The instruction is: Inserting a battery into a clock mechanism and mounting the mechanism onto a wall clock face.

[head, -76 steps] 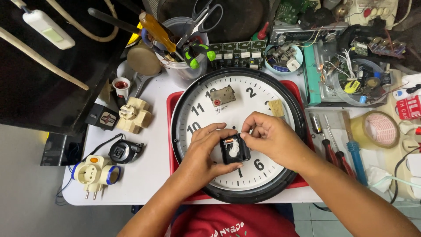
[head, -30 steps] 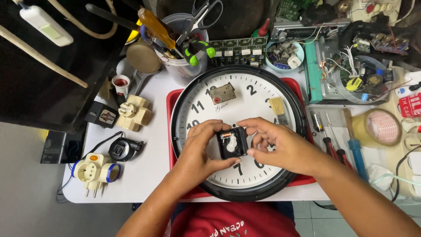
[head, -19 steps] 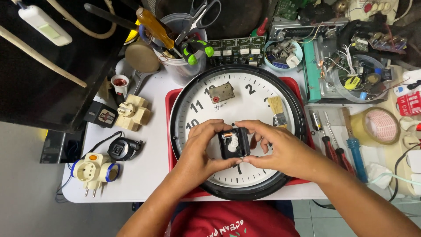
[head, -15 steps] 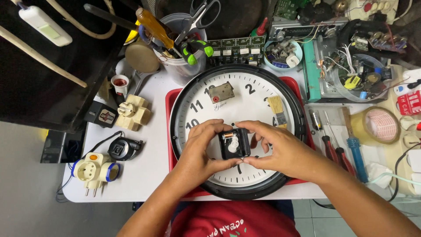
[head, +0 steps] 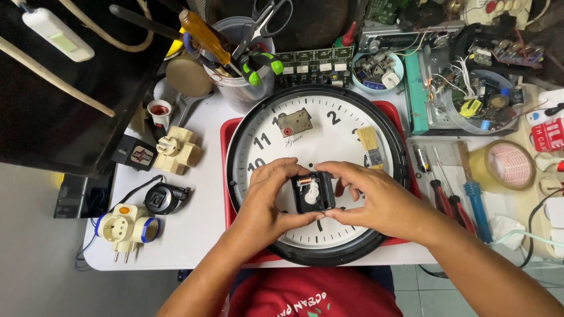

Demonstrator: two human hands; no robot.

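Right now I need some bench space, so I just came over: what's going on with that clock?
A person is holding a small black square clock mechanism in both hands, the left hand on its left side, the right hand on its right. They hold it over the white face of a big round black-rimmed wall clock, which lies flat on a red tray. A small paintbrush rests on the face. Screwdrivers lie to the right.

Both forearms are bare, without sleeves. The left hand [head: 273,196] and right hand [head: 376,196] wear no rings. A red shirt [head: 311,296] carries pale lettering.
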